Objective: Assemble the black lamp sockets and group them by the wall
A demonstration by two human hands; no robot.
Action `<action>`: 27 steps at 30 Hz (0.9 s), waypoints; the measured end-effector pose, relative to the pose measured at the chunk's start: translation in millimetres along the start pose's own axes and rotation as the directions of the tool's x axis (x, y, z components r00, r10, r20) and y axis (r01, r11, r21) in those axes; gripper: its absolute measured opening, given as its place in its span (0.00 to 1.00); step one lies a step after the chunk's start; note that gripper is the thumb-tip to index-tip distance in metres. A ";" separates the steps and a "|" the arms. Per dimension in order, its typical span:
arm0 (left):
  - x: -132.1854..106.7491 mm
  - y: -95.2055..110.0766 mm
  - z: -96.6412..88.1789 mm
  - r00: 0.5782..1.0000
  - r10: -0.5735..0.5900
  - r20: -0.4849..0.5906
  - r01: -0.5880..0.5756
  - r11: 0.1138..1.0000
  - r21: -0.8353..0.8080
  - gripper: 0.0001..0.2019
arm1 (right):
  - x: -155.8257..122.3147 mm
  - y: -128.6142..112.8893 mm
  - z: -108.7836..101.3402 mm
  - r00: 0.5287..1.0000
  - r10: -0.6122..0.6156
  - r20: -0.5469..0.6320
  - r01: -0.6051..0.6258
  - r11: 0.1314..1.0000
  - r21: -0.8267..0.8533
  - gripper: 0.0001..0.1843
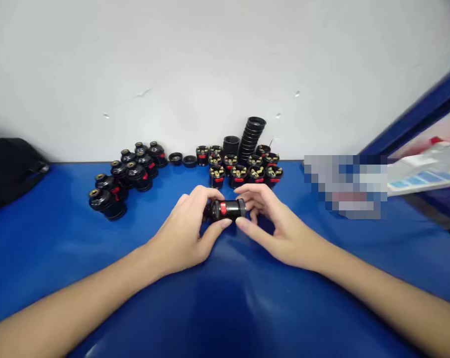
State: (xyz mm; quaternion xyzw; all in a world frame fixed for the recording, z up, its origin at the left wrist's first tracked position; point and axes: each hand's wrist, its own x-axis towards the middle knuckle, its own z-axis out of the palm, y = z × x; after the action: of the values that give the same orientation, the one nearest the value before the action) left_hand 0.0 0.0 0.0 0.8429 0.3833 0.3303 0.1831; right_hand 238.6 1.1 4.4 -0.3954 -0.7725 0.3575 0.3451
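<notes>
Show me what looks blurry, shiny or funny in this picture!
Head view: big squares scramble a patch at right, hiding what's there; head view: the blue table shines, with a darker area below the hands; head view: the black cylinder glints; head view: the far-right shelf looks soft.

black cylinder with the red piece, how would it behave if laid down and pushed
The black cylinder would probably roll on its side, since its body is round. Its glossy surface may feel slick, though the ribbed end ring could give grip. It seems stiff, showing no dent beside the left hand.
</notes>
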 end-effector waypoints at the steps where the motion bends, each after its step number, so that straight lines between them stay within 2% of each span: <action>1: 0.4 -0.2 -0.1 1.000 0.001 0.001 -0.001 1.000 0.001 0.13 | -0.4 0.8 -0.4 1.000 0.016 0.006 -0.016 1.000 0.002 0.18; 6: 1.5 -1.5 0.0 1.000 -0.004 -0.003 0.004 1.000 -0.002 0.12 | -2.2 2.9 -1.8 0.999 -0.012 0.032 0.013 1.000 -0.017 0.14; 10: 2.9 -2.1 0.5 1.000 -0.013 -0.006 0.013 1.000 -0.009 0.13 | -2.9 1.5 -1.5 0.997 -0.071 0.014 0.071 0.997 -0.038 0.21; 17: 2.1 -1.8 -1.2 1.000 0.003 0.001 -0.003 1.000 -0.002 0.13 | 0.7 -0.2 1.1 0.999 0.030 0.014 -0.029 0.999 -0.037 0.14; 20: 1.2 -1.5 -1.9 1.000 0.006 0.002 -0.006 1.000 0.000 0.13 | -0.1 0.1 0.4 1.000 -0.007 0.024 0.008 0.999 -0.037 0.14; 27: 3.9 -1.0 -1.7 1.000 0.001 -0.011 -0.001 1.000 0.008 0.13 | -3.8 0.2 -0.8 0.998 -0.060 0.015 0.061 0.998 -0.033 0.21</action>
State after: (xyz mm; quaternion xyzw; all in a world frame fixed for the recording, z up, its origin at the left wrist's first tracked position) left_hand 0.2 3.7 2.2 0.8419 0.3853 0.3337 0.1772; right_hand 241.0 -1.8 3.6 -0.3749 -0.7925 0.3367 0.3436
